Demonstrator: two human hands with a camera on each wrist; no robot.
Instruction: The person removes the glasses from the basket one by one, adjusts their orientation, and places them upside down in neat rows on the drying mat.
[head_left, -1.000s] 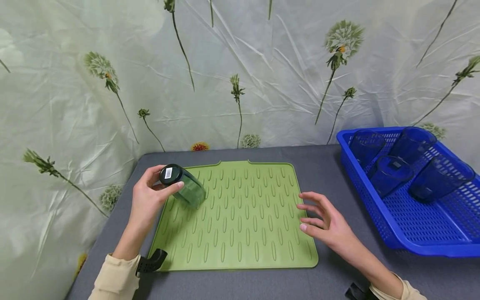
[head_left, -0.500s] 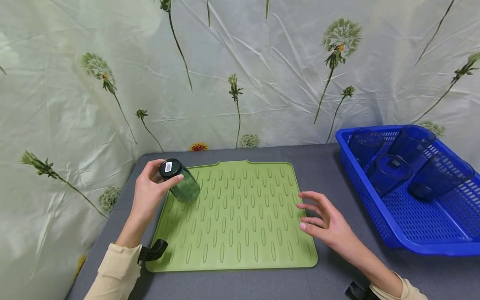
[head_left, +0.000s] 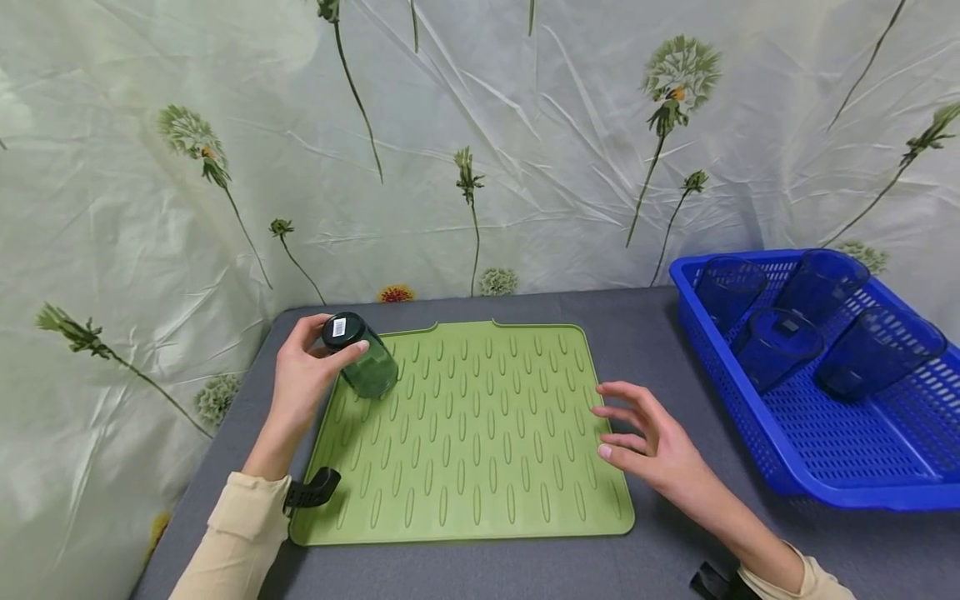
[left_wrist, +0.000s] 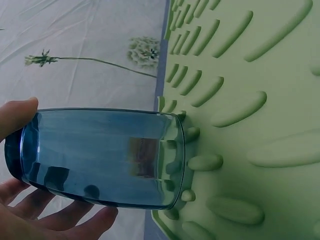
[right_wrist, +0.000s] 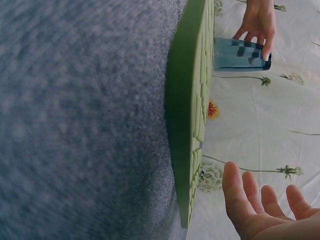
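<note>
Blue-tinted glass tumbler points rim-down beneath the left hand gripping its base, over a ridged green mat; right hand relaxed.

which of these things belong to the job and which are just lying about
Likely in the job:
glass, held by the left hand
mat, under the glass
basket with four more glasses

Just there:
flowered sheet
grey table
wrist straps

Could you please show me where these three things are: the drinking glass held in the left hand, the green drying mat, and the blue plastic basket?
Drinking glass (left_wrist: 100,152): left wrist view, on its side wall.
Green drying mat (head_left: 478,429): head view, on its ridged top.
Blue plastic basket (head_left: 877,497): head view, on its near rim.
</note>
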